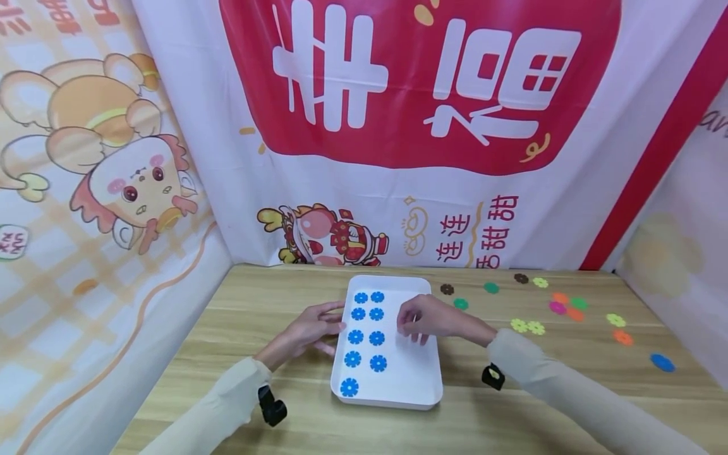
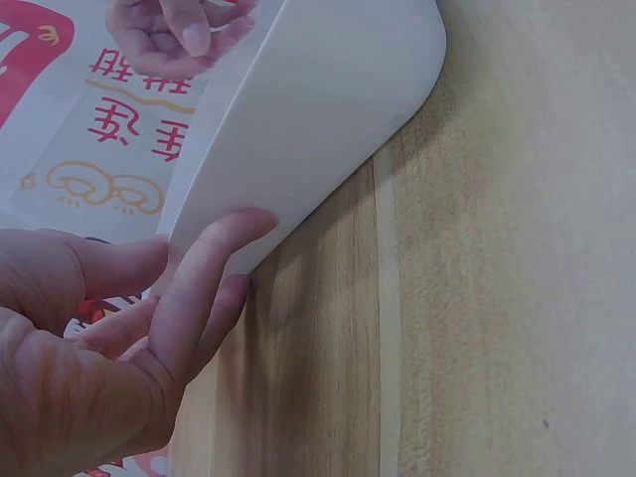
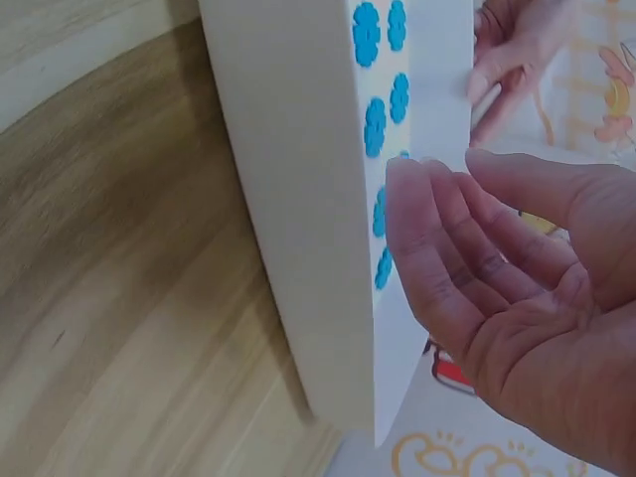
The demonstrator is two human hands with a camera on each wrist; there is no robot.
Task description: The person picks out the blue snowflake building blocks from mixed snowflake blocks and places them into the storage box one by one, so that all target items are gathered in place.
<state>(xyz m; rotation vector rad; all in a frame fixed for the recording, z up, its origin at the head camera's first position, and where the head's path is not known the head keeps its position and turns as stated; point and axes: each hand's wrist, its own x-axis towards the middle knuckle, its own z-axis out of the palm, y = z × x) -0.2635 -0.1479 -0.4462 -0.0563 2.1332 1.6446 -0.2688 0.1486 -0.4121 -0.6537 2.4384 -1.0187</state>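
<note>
A white rectangular tray (image 1: 406, 379) lies on the table with several blue notched plastic discs (image 1: 376, 338) set in two columns along its left half. At the tray's left long side, my left hand (image 1: 309, 328) holds the wall, thumb at the rim and fingers against the outside. In the left wrist view the fingertips (image 2: 253, 221) touch that outer wall. Over the right half of the tray hovers my right hand (image 1: 428, 316), fingers loosely bent. The right wrist view shows a gap between thumb and fingers (image 3: 412, 209), with nothing visible in it.
Loose notched discs lie on the wooden table (image 1: 256, 291) right of the tray: yellow (image 1: 536, 328), orange (image 1: 622, 337), green (image 1: 491, 288), brown (image 1: 447, 289), magenta (image 1: 558, 308) and one blue disc (image 1: 662, 362). A printed cloth (image 1: 426, 177) hangs behind the table.
</note>
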